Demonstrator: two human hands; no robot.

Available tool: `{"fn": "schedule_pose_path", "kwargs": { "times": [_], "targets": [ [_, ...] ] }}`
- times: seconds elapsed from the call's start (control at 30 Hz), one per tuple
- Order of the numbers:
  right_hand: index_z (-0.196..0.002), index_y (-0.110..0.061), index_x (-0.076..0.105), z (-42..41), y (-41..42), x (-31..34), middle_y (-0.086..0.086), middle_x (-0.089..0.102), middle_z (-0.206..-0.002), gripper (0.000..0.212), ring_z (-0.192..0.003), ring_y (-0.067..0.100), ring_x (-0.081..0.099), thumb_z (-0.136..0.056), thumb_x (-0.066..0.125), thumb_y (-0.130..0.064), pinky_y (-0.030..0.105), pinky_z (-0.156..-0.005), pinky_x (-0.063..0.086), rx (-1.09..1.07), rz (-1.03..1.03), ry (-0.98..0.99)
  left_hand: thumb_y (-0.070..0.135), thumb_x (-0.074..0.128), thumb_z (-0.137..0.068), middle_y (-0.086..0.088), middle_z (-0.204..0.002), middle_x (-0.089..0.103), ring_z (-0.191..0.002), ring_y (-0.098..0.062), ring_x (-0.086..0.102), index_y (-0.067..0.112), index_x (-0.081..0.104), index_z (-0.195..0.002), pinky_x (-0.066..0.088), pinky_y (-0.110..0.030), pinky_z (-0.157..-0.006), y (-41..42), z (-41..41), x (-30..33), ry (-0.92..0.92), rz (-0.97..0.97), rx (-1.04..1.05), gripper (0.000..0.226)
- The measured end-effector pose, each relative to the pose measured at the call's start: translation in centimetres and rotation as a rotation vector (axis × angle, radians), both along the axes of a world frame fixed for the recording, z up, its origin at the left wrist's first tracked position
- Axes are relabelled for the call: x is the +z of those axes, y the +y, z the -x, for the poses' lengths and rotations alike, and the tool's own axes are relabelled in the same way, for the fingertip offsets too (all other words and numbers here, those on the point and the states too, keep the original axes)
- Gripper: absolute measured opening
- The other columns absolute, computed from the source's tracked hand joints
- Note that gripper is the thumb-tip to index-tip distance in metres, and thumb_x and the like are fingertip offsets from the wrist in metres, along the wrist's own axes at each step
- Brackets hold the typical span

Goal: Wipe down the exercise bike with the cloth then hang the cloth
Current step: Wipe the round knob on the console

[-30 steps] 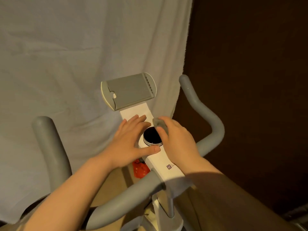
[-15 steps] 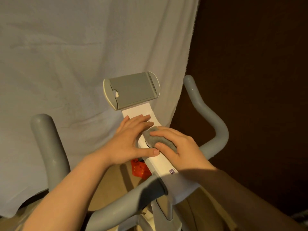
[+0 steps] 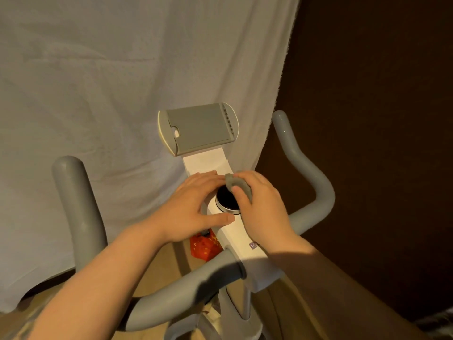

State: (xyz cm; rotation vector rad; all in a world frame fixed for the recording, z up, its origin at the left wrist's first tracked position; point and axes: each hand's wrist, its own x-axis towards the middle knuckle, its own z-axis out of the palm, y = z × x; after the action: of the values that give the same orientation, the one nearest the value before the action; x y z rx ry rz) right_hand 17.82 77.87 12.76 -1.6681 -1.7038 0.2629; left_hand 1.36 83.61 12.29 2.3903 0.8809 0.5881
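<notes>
The exercise bike's white console (image 3: 235,231) runs through the middle of the view, with a round black dial (image 3: 226,200) on it and a grey tablet holder (image 3: 199,127) at its far end. My right hand (image 3: 264,207) grips a small grey cloth (image 3: 239,184) bunched against the dial's far right edge. My left hand (image 3: 193,207) rests flat on the console's left side, fingers straight beside the dial and thumb lying below it. Grey handlebars rise on the left (image 3: 76,207) and curve up on the right (image 3: 308,173).
A pale sheet (image 3: 122,82) hangs behind the bike. A dark wall (image 3: 380,106) fills the right side. A red packet (image 3: 204,246) lies on the tan floor under the console. The bike's stem (image 3: 235,312) drops toward the bottom edge.
My right hand has slid the cloth off the top of the dial toward its far right edge, uncovering the black face. My left hand has stayed on the console.
</notes>
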Motion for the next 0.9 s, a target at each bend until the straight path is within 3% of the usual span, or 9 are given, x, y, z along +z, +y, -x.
{"fn": "schedule_pose_path", "kwargs": {
  "times": [0.07,0.2,0.27,0.33,0.43,0.57,0.7,0.83,0.9],
  "targets": [
    [-0.128,-0.028,0.059,-0.1,-1.5,-0.3,-0.011,0.046,-0.124,0.030,-0.114,-0.003,0.035,-0.099,0.051,-0.028,0.008,-0.089,0.032,0.034,-0.023,-0.118,0.073,0.052,-0.075,0.017,-0.147,0.038,-0.138,0.005,0.020,0.036,0.040,-0.141,0.005,-0.005,-0.105,0.0,0.1,-0.1,0.019,0.004,0.003,0.076],
    [-0.127,-0.032,0.060,-2.2,-3.1,0.2,-0.010,0.047,-0.110,0.034,-0.105,0.005,0.031,-0.097,0.047,-0.041,0.025,-0.085,0.025,-0.057,-0.034,-0.245,0.075,0.050,-0.069,0.011,-0.148,0.038,-0.134,0.006,0.020,0.029,0.039,-0.143,0.003,0.001,-0.100,0.3,0.2,0.2,0.050,-0.007,-0.005,0.088],
    [-0.127,-0.030,0.060,-1.5,-3.1,0.0,-0.010,0.048,-0.105,0.033,-0.100,0.007,0.033,-0.098,0.048,-0.039,0.028,-0.085,0.030,-0.153,-0.021,-0.242,0.074,0.054,-0.067,0.010,-0.145,0.040,-0.130,0.004,0.024,0.029,0.038,-0.142,0.007,0.003,-0.098,0.2,0.1,0.3,0.046,-0.012,-0.022,0.089],
    [-0.118,-0.027,0.064,0.0,-4.6,-0.6,-0.008,0.052,-0.098,0.029,-0.093,0.007,0.037,-0.095,0.049,-0.037,0.032,-0.078,0.041,-0.116,-0.091,-0.276,0.073,0.060,-0.066,0.010,-0.148,0.035,-0.136,0.001,0.018,0.030,0.032,-0.146,0.002,0.001,-0.101,0.1,0.1,0.1,0.070,-0.003,-0.044,0.095],
    [-0.109,-0.029,0.067,-0.8,-6.0,-1.3,-0.010,0.055,-0.096,0.028,-0.091,0.006,0.038,-0.090,0.049,-0.039,0.032,-0.074,0.043,-0.007,-0.096,-0.313,0.077,0.061,-0.063,0.014,-0.159,0.013,-0.144,0.004,-0.004,0.037,0.014,-0.151,-0.012,-0.013,-0.111,-0.2,0.0,0.0,0.136,0.029,-0.082,0.108],
    [-0.112,-0.030,0.065,-1.9,-5.7,-1.2,-0.011,0.049,-0.099,0.023,-0.092,0.005,0.034,-0.092,0.053,-0.034,0.036,-0.078,0.045,-0.200,-0.093,-0.220,0.072,0.067,-0.065,0.023,-0.159,-0.008,-0.144,0.003,-0.013,0.047,0.007,-0.150,-0.016,-0.029,-0.115,-1.3,-0.7,-0.1,0.154,0.036,-0.162,0.107],
    [-0.112,-0.033,0.060,-1.5,-8.1,-2.4,-0.012,0.053,-0.102,0.026,-0.097,0.005,0.041,-0.090,0.048,-0.037,0.030,-0.077,0.038,-0.005,-0.206,-0.303,0.076,0.056,-0.066,0.023,-0.157,-0.005,-0.144,0.001,-0.014,0.047,0.012,-0.149,-0.016,-0.033,-0.116,-2.0,-1.2,-0.1,0.149,0.069,-0.158,0.098],
    [-0.119,-0.032,0.060,-2.3,-8.1,-3.5,-0.014,0.049,-0.107,0.034,-0.101,0.003,0.038,-0.092,0.043,-0.043,0.037,-0.084,0.044,-0.339,-0.214,-0.004,0.077,0.041,-0.070,0.019,-0.159,0.000,-0.145,-0.002,-0.012,0.049,0.012,-0.145,-0.011,-0.037,-0.120,-2.6,-1.7,0.2,0.170,0.053,-0.097,0.085],
    [-0.119,-0.034,0.057,-0.3,-9.3,-4.3,-0.012,0.048,-0.111,0.031,-0.103,0.006,0.039,-0.090,0.045,-0.040,0.032,-0.084,0.036,-0.347,-0.264,-0.099,0.077,0.029,-0.076,0.017,-0.160,-0.005,-0.144,-0.001,-0.015,0.046,0.009,-0.148,-0.009,-0.032,-0.119,-3.3,-2.2,0.3,0.220,0.008,-0.047,0.081]
  ]
}}
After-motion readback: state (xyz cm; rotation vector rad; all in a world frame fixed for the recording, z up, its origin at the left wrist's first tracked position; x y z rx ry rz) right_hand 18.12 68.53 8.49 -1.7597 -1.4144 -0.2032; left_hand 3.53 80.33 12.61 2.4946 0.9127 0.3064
